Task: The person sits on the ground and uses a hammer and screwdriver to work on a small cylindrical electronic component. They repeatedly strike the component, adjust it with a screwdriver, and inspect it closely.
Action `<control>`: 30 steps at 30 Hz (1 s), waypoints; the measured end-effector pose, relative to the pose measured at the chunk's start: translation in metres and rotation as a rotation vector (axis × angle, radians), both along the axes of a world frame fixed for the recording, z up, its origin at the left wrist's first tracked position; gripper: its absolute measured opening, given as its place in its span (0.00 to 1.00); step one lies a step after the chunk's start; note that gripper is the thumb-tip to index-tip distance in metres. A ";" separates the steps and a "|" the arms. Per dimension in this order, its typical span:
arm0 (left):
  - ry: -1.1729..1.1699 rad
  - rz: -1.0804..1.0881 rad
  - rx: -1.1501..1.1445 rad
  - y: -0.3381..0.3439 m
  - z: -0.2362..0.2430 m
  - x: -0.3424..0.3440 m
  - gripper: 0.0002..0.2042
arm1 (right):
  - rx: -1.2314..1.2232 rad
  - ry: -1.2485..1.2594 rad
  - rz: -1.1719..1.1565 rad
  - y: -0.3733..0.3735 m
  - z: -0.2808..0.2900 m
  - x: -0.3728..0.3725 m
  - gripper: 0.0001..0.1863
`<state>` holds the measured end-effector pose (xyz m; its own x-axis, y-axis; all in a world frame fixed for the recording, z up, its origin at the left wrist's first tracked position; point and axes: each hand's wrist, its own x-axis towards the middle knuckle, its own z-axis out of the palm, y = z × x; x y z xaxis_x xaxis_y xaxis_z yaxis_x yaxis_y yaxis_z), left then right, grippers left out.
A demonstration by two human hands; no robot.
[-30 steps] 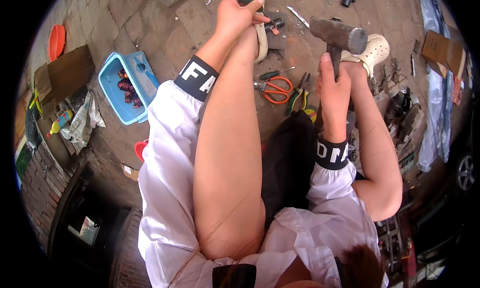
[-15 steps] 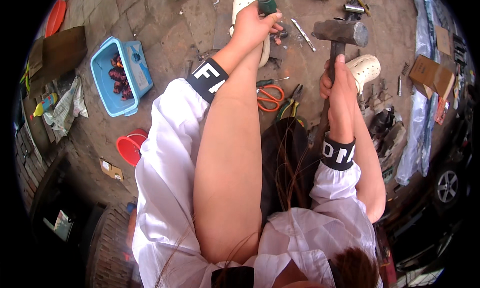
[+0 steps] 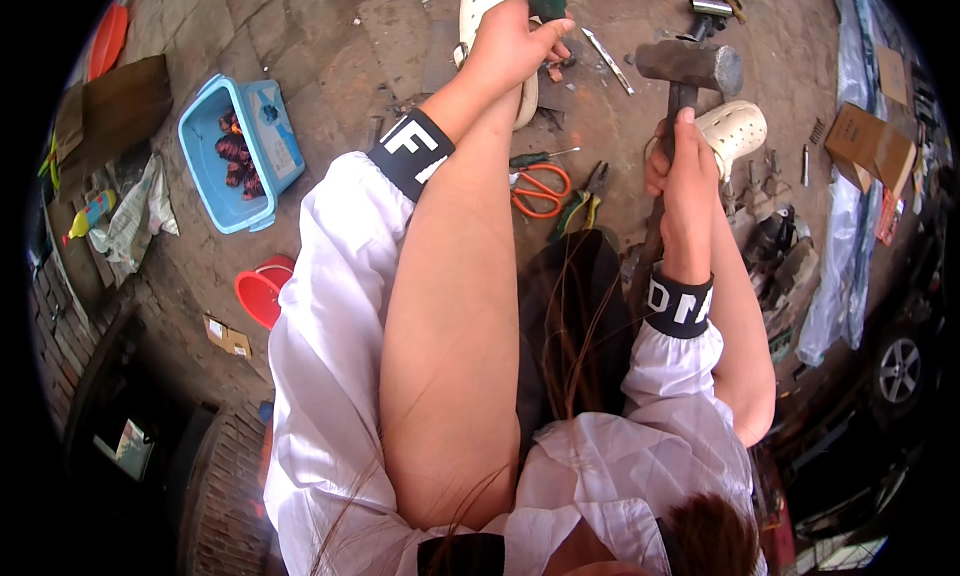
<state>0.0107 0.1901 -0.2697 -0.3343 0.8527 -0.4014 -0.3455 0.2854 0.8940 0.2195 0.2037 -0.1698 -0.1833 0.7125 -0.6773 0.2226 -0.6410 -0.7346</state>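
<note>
My left hand point(image 3: 503, 48) is closed around a green handle with a metal cap point(image 3: 547, 0), held upright beside my left clog point(image 3: 484, 6). The tool's lower end is hidden by the hand. Small reddish fragments point(image 3: 556, 73) lie on the ground just below these fingers. My right hand point(image 3: 686, 181) grips the shaft of a hammer point(image 3: 692, 66), thumb along the wood. Its heavy dark metal head is raised beside my right clog point(image 3: 733, 131), apart from the green handle.
Orange-handled scissors point(image 3: 541, 191), a screwdriver point(image 3: 545, 158), pliers point(image 3: 580, 206) and a thin silver cutter point(image 3: 608, 61) lie between my feet. At left stand a blue basin point(image 3: 268, 156) with dark pieces inside and a red bucket point(image 3: 262, 291). A cardboard box point(image 3: 868, 148) and plastic sheeting point(image 3: 830, 296) are at right.
The green handle and my left fingers sit slightly farther right in view. The hammer head has shifted a little right too. Both grips are unchanged.
</note>
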 end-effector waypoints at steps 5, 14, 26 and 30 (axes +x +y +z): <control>-0.008 0.002 0.017 0.001 0.004 0.002 0.07 | -0.015 -0.017 0.007 0.004 -0.003 0.008 0.21; 0.221 -0.161 -0.031 0.003 0.010 0.002 0.09 | 0.005 -0.022 -0.012 0.003 -0.003 0.005 0.21; 0.436 -0.349 0.038 0.010 0.002 0.006 0.15 | 0.437 0.128 0.169 0.039 0.114 -0.042 0.22; 0.511 -0.382 0.040 0.008 0.012 0.005 0.14 | 0.608 0.142 0.230 0.039 0.123 -0.049 0.21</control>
<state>0.0156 0.1978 -0.2574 -0.1445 0.9606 -0.2374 0.2464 0.2673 0.9316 0.1705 0.2424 -0.0465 -0.4342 0.8920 -0.1254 0.1789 -0.0510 -0.9826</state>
